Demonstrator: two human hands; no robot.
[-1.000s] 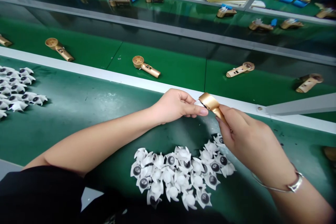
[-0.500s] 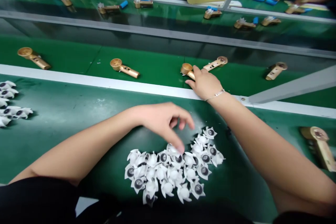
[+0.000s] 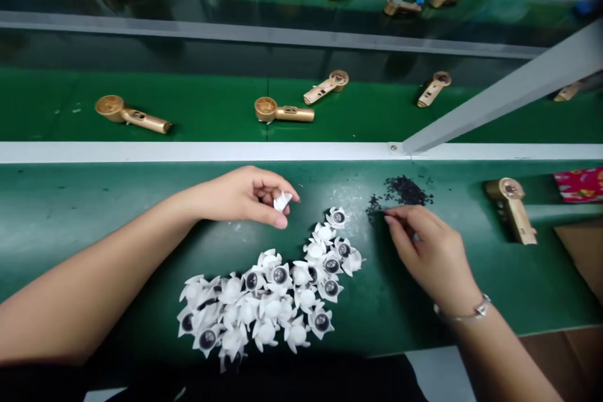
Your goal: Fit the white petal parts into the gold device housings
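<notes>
My left hand (image 3: pixel 245 196) is closed in a pinch on one small white fan blade (image 3: pixel 282 201), held just above the green table. Below it lies a pile of white fan blades (image 3: pixel 268 295) with dark hubs. My right hand (image 3: pixel 426 251) rests palm down on the table, fingers bent, fingertips at the edge of a heap of tiny black screws (image 3: pixel 400 191); whether it holds one I cannot see. A gold fan body (image 3: pixel 283 112) lies on the green belt beyond the white rail (image 3: pixel 188 151).
Other gold fan bodies lie on the belt at the left (image 3: pixel 132 114), centre (image 3: pixel 326 86) and right (image 3: pixel 433 88). One more gold body (image 3: pixel 513 208) lies on the table at right, near a red packet (image 3: pixel 579 183). A grey bar (image 3: pixel 499 91) slants over the belt.
My right hand let go of the gold fan body on the belt and came back to the screws. My left hand picked one white blade from the pile.
</notes>
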